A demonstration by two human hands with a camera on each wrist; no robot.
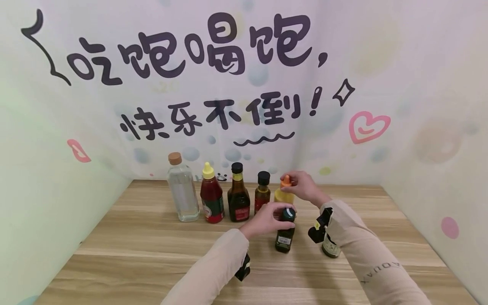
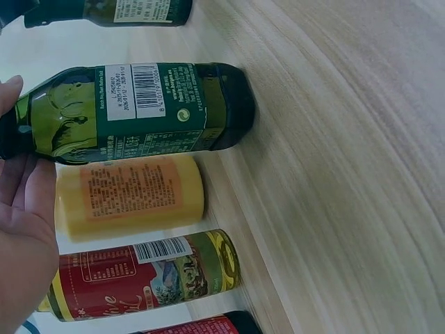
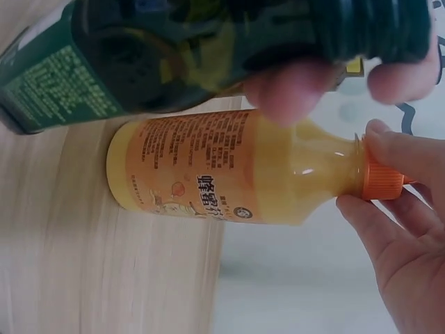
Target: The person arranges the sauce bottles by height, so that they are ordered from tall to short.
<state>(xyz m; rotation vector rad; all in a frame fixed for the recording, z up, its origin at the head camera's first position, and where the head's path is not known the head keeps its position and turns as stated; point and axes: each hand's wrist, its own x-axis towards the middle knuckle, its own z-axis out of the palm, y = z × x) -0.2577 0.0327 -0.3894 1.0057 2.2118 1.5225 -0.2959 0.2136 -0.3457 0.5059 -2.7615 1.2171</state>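
Observation:
My left hand (image 1: 280,213) grips the black cap of a dark green oil bottle (image 1: 285,235) that stands in front of the row. In the left wrist view this green bottle (image 2: 139,111) lies nearest, with the yellow bottle (image 2: 132,198) behind it. My right hand (image 1: 292,183) pinches the orange cap (image 1: 286,182) of a yellow bottle (image 1: 284,195) at the right end of the row. In the right wrist view my fingers (image 3: 400,149) curl round the orange cap (image 3: 382,177), and the yellow bottle (image 3: 222,170) stands upright on the wood.
Along the back of the wooden table (image 1: 152,254) stand a clear bottle with a cork cap (image 1: 183,190), a red sauce bottle (image 1: 212,197), a dark sauce bottle (image 1: 238,195) and a small red-labelled bottle (image 1: 262,192). Another bottle (image 1: 331,248) stands half hidden behind my right sleeve. Walls enclose three sides.

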